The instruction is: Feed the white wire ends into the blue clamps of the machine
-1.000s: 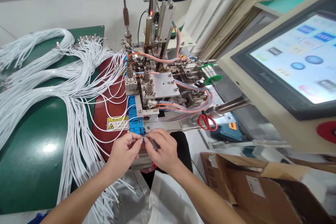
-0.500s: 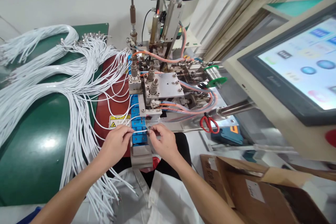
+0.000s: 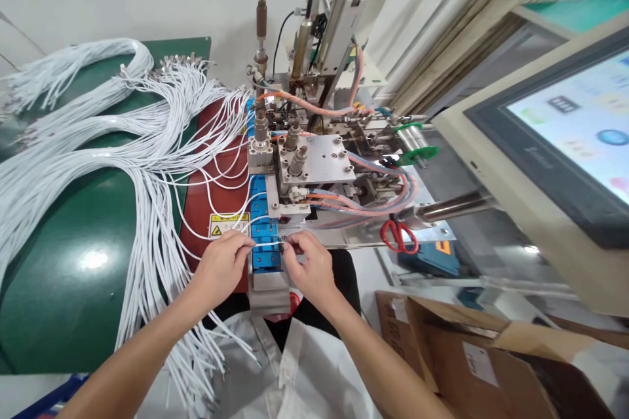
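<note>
A white cable (image 3: 268, 245) is stretched level between my two hands, across a row of blue fixture blocks (image 3: 266, 259). My left hand (image 3: 222, 266) pinches it just left of the blocks. At the blocks' right edge my right hand (image 3: 309, 268) has thumb and finger closed on the cable's end, whose tip is hidden by the fingers. Farther up the row, other white cables lie across the blue blocks and run under the metal clamps of the bench machine (image 3: 317, 160).
Bundles of white cables (image 3: 142, 209) cover much of the green mat (image 3: 63, 301) on the left. A solder wire spool (image 3: 415, 143), red-handled scissors (image 3: 399, 236) and a touch screen (image 3: 565, 124) are right of the machine. A cardboard box (image 3: 457, 347) stands lower right.
My hands, close together in front of the blocks a second ago, have spread apart and moved up over them, drawing the cable straight. Since half a second ago they barely differ; the view has shifted right-to-left slightly.
</note>
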### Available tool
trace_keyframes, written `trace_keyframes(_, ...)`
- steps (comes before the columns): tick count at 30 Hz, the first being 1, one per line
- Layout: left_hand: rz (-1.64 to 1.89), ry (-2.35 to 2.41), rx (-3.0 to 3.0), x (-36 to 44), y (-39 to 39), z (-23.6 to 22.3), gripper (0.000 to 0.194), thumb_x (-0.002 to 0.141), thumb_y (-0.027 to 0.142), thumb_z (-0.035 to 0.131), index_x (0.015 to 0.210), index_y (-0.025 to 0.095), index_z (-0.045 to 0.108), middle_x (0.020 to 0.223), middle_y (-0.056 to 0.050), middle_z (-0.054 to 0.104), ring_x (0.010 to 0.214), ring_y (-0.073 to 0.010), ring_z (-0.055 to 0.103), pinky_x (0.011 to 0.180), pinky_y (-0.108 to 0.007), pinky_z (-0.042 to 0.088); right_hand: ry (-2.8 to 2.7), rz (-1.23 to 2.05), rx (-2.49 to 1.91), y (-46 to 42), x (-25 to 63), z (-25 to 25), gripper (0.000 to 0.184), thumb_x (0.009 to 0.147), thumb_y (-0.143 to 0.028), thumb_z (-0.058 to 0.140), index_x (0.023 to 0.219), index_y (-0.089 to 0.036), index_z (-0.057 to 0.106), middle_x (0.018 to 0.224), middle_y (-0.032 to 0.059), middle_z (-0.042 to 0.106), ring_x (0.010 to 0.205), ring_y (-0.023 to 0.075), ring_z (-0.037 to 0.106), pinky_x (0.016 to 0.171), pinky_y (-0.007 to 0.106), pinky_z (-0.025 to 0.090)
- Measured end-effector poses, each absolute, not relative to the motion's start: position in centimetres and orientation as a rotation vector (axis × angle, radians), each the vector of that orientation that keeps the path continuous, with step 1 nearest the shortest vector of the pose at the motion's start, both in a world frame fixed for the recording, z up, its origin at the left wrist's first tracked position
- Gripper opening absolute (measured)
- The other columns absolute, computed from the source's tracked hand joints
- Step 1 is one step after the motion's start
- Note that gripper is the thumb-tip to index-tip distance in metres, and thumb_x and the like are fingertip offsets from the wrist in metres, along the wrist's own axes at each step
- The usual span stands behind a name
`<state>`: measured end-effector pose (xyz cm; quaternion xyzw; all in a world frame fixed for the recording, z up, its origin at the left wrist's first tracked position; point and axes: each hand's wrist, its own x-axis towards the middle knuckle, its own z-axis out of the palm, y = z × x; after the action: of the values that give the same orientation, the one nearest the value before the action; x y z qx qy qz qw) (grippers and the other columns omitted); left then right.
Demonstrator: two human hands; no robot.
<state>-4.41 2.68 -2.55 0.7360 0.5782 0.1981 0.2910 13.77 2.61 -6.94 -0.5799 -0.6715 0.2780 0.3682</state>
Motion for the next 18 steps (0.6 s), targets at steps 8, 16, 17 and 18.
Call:
trace_keyframes(8,0.532,1.541,1.968,-4.44,2.63,-2.7,0.019,0.081,0.012,0.045,0.083,0.019,0.062,0.086,-0.005,0.064,0.08,-0.0167,0.06,0.076,-0.031,0.047,-1.72,0.807,-1.469,2.88,14.28,-7.15,0.011,0.073,-0.017,0.048,0.066,-0.02,0.056,0.068,0.0015,0.057,0.066,0.0156,0.054,0.063,0.026,0.042)
trace_keyframes(16,0.523,1.531,1.962,-4.36,2.69,-2.41,0.019,0.081,0.013,0.044,0.083,0.019,0.063,0.087,-0.004,0.064,0.082,-0.0166,0.061,0.078,-0.031,0.047,-1.623,1.019,-1.521,3.06,14.74,-6.69,0.021,0.083,-0.029,0.042,0.069,-0.019,0.055,0.063,-0.001,0.055,0.059,0.0129,0.051,0.058,0.023,0.04)
trace_keyframes(17,0.527,1.529,1.967,-4.37,2.69,-2.41,0.019,0.081,0.013,0.044,0.083,0.019,0.063,0.087,-0.004,0.064,0.081,-0.0166,0.061,0.078,-0.031,0.048,-1.605,1.04,-1.506,3.01,14.64,-6.73,0.02,0.082,-0.03,0.044,0.07,-0.019,0.055,0.063,-0.0011,0.055,0.059,0.0127,0.05,0.057,0.023,0.04)
trace_keyframes(18,0.532,1.528,1.973,-4.38,2.69,-2.42,0.02,0.081,0.013,0.044,0.083,0.019,0.063,0.086,-0.004,0.064,0.081,-0.0167,0.06,0.078,-0.032,0.048,-1.576,1.067,-1.493,2.96,14.48,-6.81,0.019,0.082,-0.031,0.045,0.07,-0.019,0.055,0.062,-0.0014,0.054,0.058,0.0123,0.05,0.056,0.023,0.04)
